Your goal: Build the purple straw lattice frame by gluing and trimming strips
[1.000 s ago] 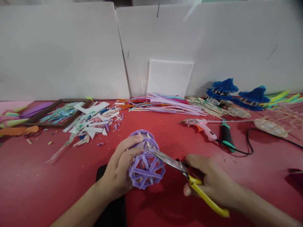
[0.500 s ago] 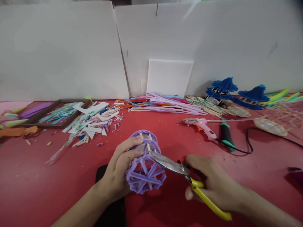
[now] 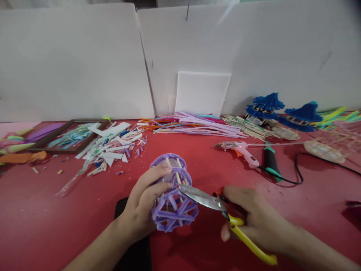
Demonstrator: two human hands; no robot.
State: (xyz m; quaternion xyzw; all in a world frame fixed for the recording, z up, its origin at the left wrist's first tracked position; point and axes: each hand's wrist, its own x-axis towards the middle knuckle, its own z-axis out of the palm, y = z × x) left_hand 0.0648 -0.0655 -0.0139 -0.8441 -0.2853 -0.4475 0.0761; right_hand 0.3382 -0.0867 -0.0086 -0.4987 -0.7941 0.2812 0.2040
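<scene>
A purple openwork frame [image 3: 175, 215] of fuzzy strips and pale sticks stands at the lower middle of the head view. My left hand [image 3: 142, 201] is wrapped round its left side, fingertips on the upper part. My right hand [image 3: 248, 210] grips scissors [image 3: 201, 196] by their yellow and red handles. The blade tips touch or overlap the frame's middle, near a pale stick; exact contact cannot be told. The palm side of my left hand is hidden.
A black phone-like slab [image 3: 135, 256] lies under my left forearm. Behind are white scraps [image 3: 113, 143], lilac strips [image 3: 197, 122], a pink glue gun [image 3: 244, 150] with a black cord, a green-black tool [image 3: 271, 163] and blue-roofed models [image 3: 267, 103].
The purple frame has tilted slightly in my left hand, its top leaning a little left. The scissors have shifted slightly down and stay in my right hand.
</scene>
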